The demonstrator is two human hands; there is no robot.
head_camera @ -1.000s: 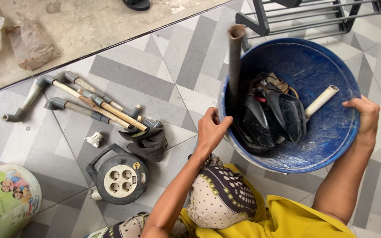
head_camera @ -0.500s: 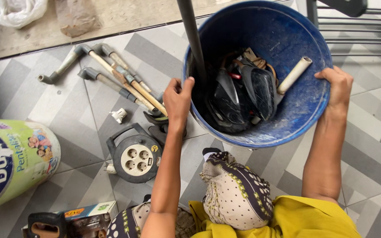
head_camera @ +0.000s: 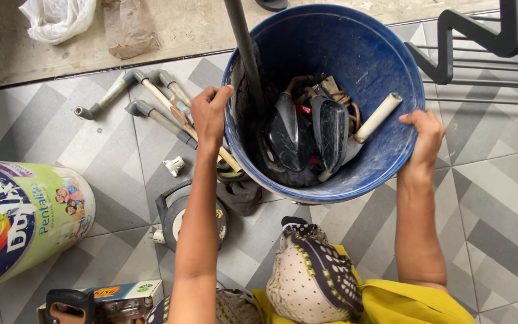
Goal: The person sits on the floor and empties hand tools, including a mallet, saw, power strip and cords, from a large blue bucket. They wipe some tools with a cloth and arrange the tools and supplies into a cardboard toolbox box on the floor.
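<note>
A big blue plastic bucket [head_camera: 355, 42] is held off the patterned tile floor. My left hand [head_camera: 210, 114] grips its left rim and my right hand [head_camera: 422, 133] grips its right rim. Inside lie black curved plastic parts [head_camera: 307, 135], a short white pipe [head_camera: 378, 117] and some brown bits. A long dark metal pipe [head_camera: 242, 42] stands up out of the bucket near my left hand.
Grey and tan pipe pieces with elbows [head_camera: 151, 99] lie on the floor at the left. A round cable reel with sockets [head_camera: 178, 216] sits under my left forearm. A large paint can [head_camera: 22, 219] lies at the left, a black metal rack [head_camera: 481, 45] at top right.
The bucket has moved left and a little up in view, still gripped at both rims. My left forearm now covers part of the cable reel.
</note>
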